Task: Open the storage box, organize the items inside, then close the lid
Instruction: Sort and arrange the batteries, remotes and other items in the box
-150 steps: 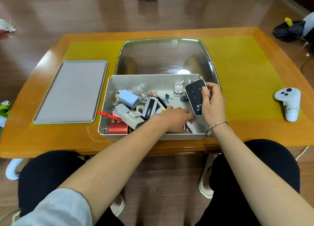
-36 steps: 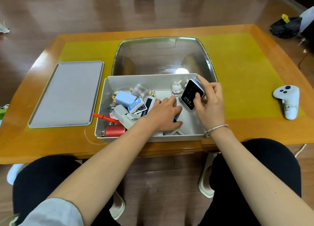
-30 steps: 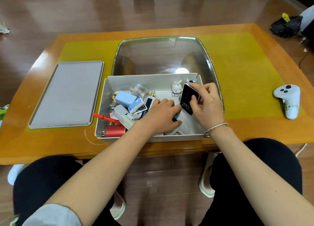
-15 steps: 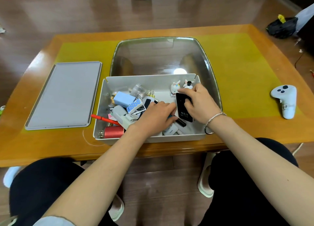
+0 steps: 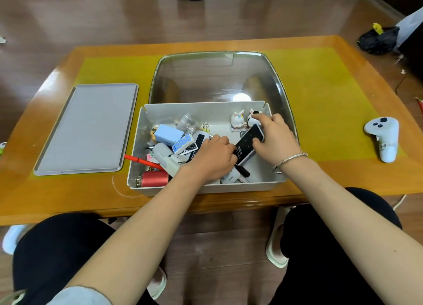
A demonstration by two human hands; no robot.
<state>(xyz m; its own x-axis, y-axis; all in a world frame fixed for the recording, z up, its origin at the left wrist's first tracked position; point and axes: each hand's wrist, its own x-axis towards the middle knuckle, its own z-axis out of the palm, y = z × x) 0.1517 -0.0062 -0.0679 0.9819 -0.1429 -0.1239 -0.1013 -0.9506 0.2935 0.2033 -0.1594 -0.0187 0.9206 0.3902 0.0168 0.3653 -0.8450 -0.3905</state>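
Storage box (image 5: 229, 187) open at table's (image 5: 343, 181) near edge, centre, cluttered. Right hand (image 5: 275, 139) pinches black device (image 5: 248, 144) tilted inside box's right half. Left hand (image 5: 211, 159) curled among items, grip unclear. Lid (image 5: 88, 128) flat near table's left edge.

the storage box (image 5: 206, 187) sits at the worktop's (image 5: 320, 98) near edge, its lid (image 5: 87, 128) lying flat to its left. a clear tray (image 5: 217, 75) lies behind the box, and a controller (image 5: 383, 139) lies well to its right.
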